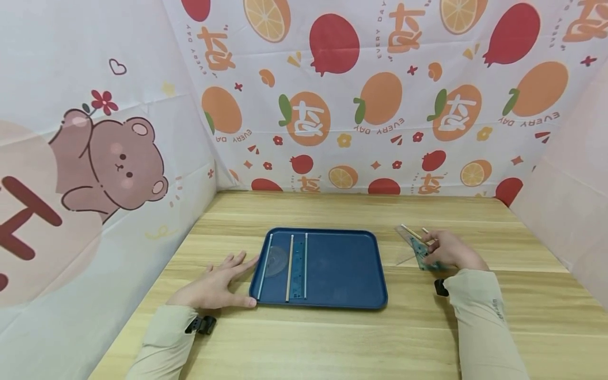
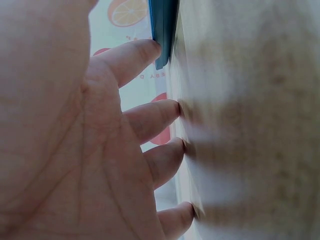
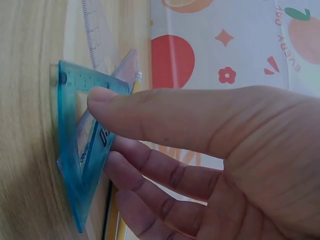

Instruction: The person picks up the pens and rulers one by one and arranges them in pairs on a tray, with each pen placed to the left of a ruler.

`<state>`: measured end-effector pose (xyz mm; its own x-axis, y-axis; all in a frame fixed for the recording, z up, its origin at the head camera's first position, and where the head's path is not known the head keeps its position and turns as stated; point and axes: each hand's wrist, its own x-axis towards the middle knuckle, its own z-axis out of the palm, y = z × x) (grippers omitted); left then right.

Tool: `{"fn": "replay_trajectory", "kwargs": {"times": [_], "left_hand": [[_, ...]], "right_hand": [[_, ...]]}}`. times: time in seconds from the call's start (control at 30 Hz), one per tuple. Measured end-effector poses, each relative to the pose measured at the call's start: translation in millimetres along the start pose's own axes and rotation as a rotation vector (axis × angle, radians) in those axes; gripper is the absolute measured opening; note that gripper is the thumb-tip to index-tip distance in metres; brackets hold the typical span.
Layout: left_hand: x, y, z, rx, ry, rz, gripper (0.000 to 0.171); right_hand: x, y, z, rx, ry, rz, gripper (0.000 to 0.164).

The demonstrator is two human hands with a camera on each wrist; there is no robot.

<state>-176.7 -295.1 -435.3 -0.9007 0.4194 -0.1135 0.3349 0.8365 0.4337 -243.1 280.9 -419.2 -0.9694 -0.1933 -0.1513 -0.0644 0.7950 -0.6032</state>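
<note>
My right hand (image 1: 451, 250) pinches a teal triangular set square (image 3: 70, 135) between thumb and fingers, tilted up from the table. Behind it, clear plastic drawing pieces (image 3: 100, 37) and pencils (image 1: 412, 232) lie partly hidden by the hand. On the left, my left hand (image 1: 214, 287) is spread flat beside the blue tray (image 1: 342, 269), its thumb and index finger at the rim. The left wrist view shows the index fingertip (image 2: 150, 49) against the tray's side and other fingertips on the table. In the tray lie a clear round protractor (image 1: 276, 261), several pencils (image 1: 289, 269) and a teal ruler (image 1: 297, 277).
A wood-grain table (image 1: 332, 343) carries everything. A fruit-printed cloth (image 1: 380, 148) hangs along the back, and a bear-printed cloth (image 1: 123, 163) stands to the left. A pale cloth (image 1: 575, 195) borders the right side.
</note>
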Motion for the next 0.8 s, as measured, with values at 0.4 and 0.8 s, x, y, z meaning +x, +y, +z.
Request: {"fn": "replay_trajectory", "kwargs": {"times": [0.4, 0.8], "left_hand": [[-0.3, 1.2, 0.7, -0.006, 0.003, -0.001, 0.11], [-1.9, 1.7, 0.1, -0.013, 0.001, 0.002, 0.109]], "right_hand": [[1, -4, 7, -0.054, 0.019, 0.03, 0.052], [4, -3, 9, -0.031, 0.028, 0.078, 0.054]]}}
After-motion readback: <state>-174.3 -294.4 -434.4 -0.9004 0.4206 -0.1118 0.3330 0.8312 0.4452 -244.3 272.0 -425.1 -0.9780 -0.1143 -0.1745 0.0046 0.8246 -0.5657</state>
